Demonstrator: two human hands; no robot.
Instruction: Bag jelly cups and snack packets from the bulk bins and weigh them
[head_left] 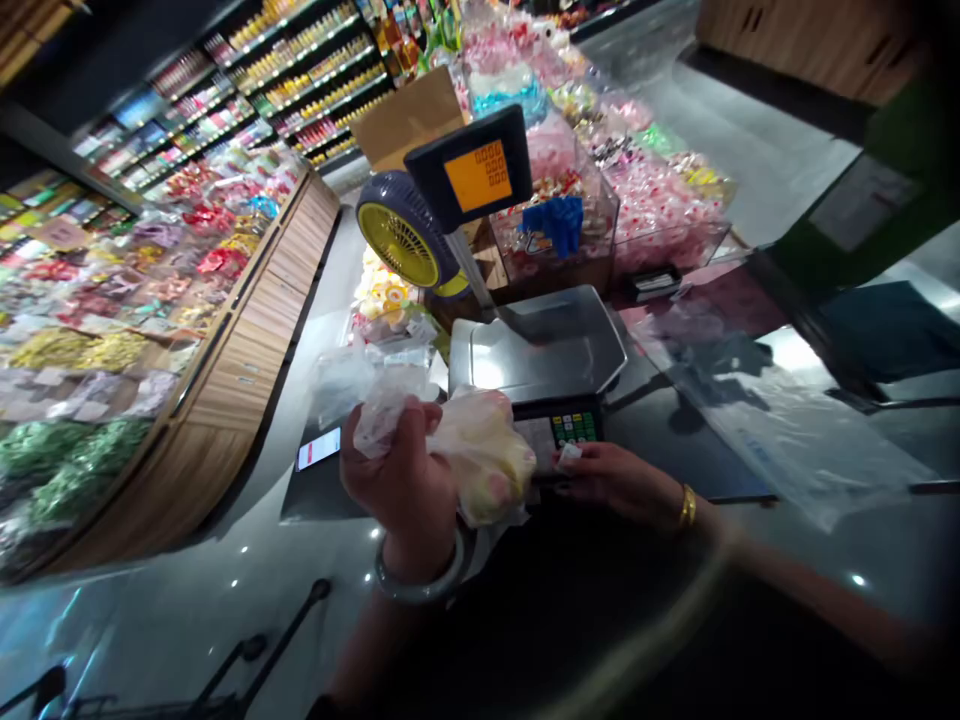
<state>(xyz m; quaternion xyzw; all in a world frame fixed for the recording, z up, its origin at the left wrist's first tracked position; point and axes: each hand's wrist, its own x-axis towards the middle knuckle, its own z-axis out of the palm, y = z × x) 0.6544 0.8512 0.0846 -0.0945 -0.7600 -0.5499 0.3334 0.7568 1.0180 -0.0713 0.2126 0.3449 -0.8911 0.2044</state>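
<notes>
My left hand [401, 480] is closed round the twisted neck of a clear plastic bag [480, 450] holding pale yellow goods. It hangs in front of a weighing scale [544, 345] with a bare steel pan. My right hand [607, 480], with a gold bangle, pinches a small white label [568, 456] at the scale's keypad [574, 428]. The scale's raised display [478, 172] glows orange.
A yellow-and-blue fan [405, 235] stands left of the scale. Clear bins of wrapped sweets [645, 190] sit behind it. A long wooden counter of packaged sweets [150, 290] runs on the left. Loose plastic bags [780, 420] lie right, a phone [319, 448] left.
</notes>
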